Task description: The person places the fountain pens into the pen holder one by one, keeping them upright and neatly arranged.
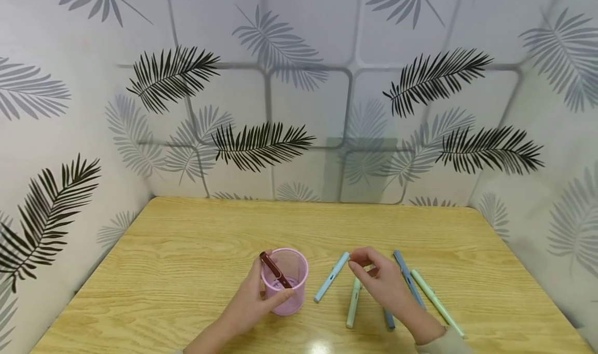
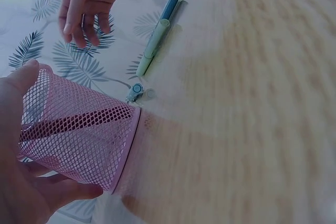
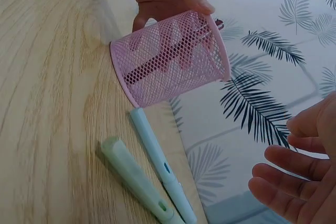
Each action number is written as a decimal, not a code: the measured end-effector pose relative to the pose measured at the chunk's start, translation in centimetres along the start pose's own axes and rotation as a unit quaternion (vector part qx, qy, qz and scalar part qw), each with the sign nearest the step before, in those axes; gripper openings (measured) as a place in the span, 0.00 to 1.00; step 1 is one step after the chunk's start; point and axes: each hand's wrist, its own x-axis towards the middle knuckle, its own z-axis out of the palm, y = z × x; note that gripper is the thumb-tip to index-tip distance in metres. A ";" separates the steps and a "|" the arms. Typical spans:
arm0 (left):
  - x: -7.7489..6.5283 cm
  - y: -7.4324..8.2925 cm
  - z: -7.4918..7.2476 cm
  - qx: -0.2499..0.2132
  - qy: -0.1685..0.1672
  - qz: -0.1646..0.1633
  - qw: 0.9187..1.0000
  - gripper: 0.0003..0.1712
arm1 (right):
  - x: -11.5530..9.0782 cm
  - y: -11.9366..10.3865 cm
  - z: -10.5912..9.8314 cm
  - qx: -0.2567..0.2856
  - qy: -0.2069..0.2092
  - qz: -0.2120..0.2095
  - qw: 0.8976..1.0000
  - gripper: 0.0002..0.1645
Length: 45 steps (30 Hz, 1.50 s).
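Leaf-print wall (image 1: pixel 327 99) spans the far side, behind the wood-grain table (image 1: pixel 210 240). Left to right:

- Left hand (image 1: pixel 249 302): curled around a pink mesh pen cup (image 1: pixel 295 302), which stands upright near the table's middle. Marks on cup floor too small to read.
- Dark red pen (image 1: pixel 274 270): leans inside the cup, upper end just past the rim at far left. Touching the fingers? Cannot tell.
- Light blue pen (image 1: pixel 332 277): on table right of cup, far end slanting right; small dark slot in barrel, lettering not resolvable.
- Sage green pen (image 1: pixel 352 308): beside it, far end near right hand.
- Right hand (image 1: pixel 385 284): raised above the pens, fingers loosely bent and spread, holding nothing.
- Dark blue pen (image 1: pixel 390 320): partly hidden beneath that hand.
- Slate blue pen (image 1: pixel 405 271) and mint green pen (image 1: pixel 436 301): side by side, near ends slanting right.
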 end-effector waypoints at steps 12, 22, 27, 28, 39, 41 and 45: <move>0.2 -0.3 0.0 -0.027 0.014 -0.023 0.999 0.46 | -1.3 1.6 -4.9 -0.071 0.032 0.044 0.996 0.08; 0.1 -0.3 -0.1 -0.019 0.017 -0.028 0.999 0.46 | -2.0 2.8 -8.2 -0.126 0.057 0.079 0.987 0.12; 0.2 -0.3 -0.2 -0.018 0.013 -0.027 0.999 0.46 | -2.1 3.9 -9.0 -0.135 0.052 0.098 0.985 0.14; 0.1 -0.3 -0.2 -0.017 0.013 -0.029 0.999 0.46 | -2.2 4.2 -9.1 -0.137 0.050 0.102 0.984 0.14; -0.3 2.9 -0.4 -0.023 0.010 -0.035 0.999 0.45 | -3.0 6.7 -10.8 -0.187 -0.034 0.166 0.968 0.20; -0.3 3.0 -0.5 -0.021 0.011 -0.037 0.999 0.45 | -3.2 7.1 -11.0 -0.193 -0.064 0.184 0.962 0.21; -0.3 2.9 -0.5 -0.023 0.013 -0.040 0.999 0.45 | -3.3 7.8 -11.2 -0.200 -0.114 0.222 0.948 0.23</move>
